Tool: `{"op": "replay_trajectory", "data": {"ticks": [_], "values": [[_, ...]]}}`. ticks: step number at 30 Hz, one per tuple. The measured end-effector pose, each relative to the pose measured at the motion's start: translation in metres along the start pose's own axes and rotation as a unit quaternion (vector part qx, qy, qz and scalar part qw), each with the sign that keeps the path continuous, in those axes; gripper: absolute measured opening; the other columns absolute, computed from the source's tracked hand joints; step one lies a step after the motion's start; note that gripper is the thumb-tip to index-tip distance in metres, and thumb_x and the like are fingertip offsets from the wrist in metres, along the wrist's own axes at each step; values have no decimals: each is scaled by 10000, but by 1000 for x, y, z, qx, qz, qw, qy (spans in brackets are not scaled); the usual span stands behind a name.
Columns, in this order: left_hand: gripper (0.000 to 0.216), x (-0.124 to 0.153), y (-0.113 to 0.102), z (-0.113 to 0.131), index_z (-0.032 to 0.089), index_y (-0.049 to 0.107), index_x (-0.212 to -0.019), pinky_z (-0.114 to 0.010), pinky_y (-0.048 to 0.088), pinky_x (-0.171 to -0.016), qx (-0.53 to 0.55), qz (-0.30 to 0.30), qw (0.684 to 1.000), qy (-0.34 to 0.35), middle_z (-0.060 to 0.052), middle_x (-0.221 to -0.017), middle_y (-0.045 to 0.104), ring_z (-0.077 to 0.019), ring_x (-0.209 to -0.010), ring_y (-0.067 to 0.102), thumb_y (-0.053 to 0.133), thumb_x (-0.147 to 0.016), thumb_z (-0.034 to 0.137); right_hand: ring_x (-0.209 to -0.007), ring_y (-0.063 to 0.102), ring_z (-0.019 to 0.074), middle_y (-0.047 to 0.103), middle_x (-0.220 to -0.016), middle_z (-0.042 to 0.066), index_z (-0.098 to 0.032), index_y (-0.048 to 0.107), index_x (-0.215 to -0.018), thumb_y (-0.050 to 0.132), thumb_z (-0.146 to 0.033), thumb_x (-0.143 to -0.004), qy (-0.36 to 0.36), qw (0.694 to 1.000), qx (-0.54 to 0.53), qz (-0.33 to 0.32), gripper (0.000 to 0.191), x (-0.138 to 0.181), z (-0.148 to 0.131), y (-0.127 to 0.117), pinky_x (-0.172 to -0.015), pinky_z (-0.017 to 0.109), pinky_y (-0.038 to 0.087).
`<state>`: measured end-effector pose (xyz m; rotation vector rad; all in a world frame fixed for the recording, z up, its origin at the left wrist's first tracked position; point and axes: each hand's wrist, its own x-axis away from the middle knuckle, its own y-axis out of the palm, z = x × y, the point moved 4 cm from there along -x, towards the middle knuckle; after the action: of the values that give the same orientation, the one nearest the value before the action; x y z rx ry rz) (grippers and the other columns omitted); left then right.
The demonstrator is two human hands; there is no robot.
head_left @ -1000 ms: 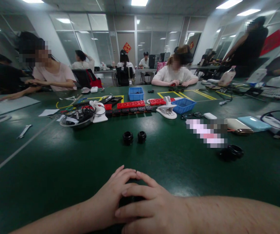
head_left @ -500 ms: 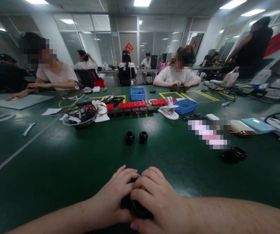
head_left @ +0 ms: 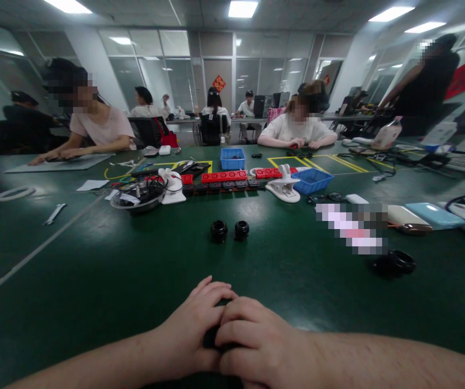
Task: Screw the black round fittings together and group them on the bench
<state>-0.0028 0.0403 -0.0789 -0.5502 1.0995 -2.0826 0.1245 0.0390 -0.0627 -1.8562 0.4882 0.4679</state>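
Observation:
My left hand (head_left: 189,332) and my right hand (head_left: 258,343) are pressed together near the front edge of the green table (head_left: 94,270). Both have their fingers curled round a small black object (head_left: 211,337) that is mostly hidden between them. Two small black round parts (head_left: 218,230) (head_left: 241,230) stand side by side on the table beyond my hands, untouched. A black ring-shaped part (head_left: 396,262) lies to the right.
Across the table sit a metal bowl (head_left: 137,197), white clips (head_left: 284,186), red power strips (head_left: 224,176), blue bins (head_left: 233,158) (head_left: 312,181), phones (head_left: 435,215) and a wrench (head_left: 54,214). Other people sit at the far side and left.
My right hand's fingers went from lying stretched over my left hand to curling tightly round the black object. The view tilted slightly.

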Motion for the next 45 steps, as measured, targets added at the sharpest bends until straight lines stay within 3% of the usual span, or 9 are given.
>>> {"op": "replay_trajectory", "data": {"ticks": [4,8,13,16,20,24,30,36,45], "values": [[481,0,0,-1,286,564,-1107,-531,151,-1054,-3,3,1000,-2,-24,-1183,517,-287,-1169,418,699,-646,318,-958,451,160,583,-899,33,-174,607,-716,318,-311,-897,-35,999,0,22,367,-1,-1,0,-949,345,349],[515,0,2,-3,295,527,-1153,-550,159,-1044,-4,5,1000,-4,-31,-1206,511,-295,-1176,410,685,-665,347,-905,486,147,594,-824,15,-175,619,-686,337,-258,-898,-59,998,19,18,362,-3,-5,-2,-970,345,341],[543,0,4,-7,272,511,-1160,-561,151,-1043,-11,7,1000,-1,-48,-1221,498,-299,-1186,401,683,-655,365,-971,489,149,617,-836,5,-164,629,-755,384,-244,-893,-103,993,27,-47,292,-1,-8,2,-1080,373,211],[499,1,6,-9,280,519,-1152,-558,151,-1045,-16,7,1000,3,-36,-1220,503,-292,-1189,399,669,-683,358,-1073,449,160,630,-983,-7,-178,632,-854,391,-266,-900,-110,991,40,-66,260,0,-11,-3,-1089,387,177],[542,1,8,-11,309,479,-1214,-542,163,-1048,-21,15,1000,10,-27,-1257,480,-287,-1195,394,662,-708,375,-1185,360,172,566,-1165,2,-184,572,-1042,355,-266,-922,-47,995,82,-18,261,-3,-13,-20,-1079,398,152],[712,1,9,-10,319,388,-1281,-565,145,-1041,-21,5,1000,7,-37,-1302,439,-298,-1206,373,715,-651,380,-1053,443,189,564,-1073,78,-132,509,-1099,427,-483,-850,65,993,75,67,438,-4,-7,-29,-978,377,272],[623,0,9,-9,328,447,-1224,-524,129,-1058,-30,6,999,10,-21,-1259,457,-262,-1200,377,698,-654,292,-831,471,188,570,-895,54,-152,546,-961,569,-538,-713,135,987,55,71,460,-1,3,-14,-750,361,352],[697,1,8,-9,330,428,-1249,-512,110,-1065,-35,-1,999,10,-30,-1277,440,-260,-1215,363,725,-622,264,-835,461,177,572,-825,49,-129,566,-840,538,-328,-715,102,992,36,60,237,-4,2,-9,-774,334,364],[624,-1,4,-3,313,446,-1242,-543,151,-1049,-23,-3,1000,4,-40,-1284,459,-282,-1203,382,665,-693,513,-917,457,156,607,-873,6,-155,582,-821,421,-240,-772,33,999,15,0,188,-6,-1,-9,-957,327,305]]}}
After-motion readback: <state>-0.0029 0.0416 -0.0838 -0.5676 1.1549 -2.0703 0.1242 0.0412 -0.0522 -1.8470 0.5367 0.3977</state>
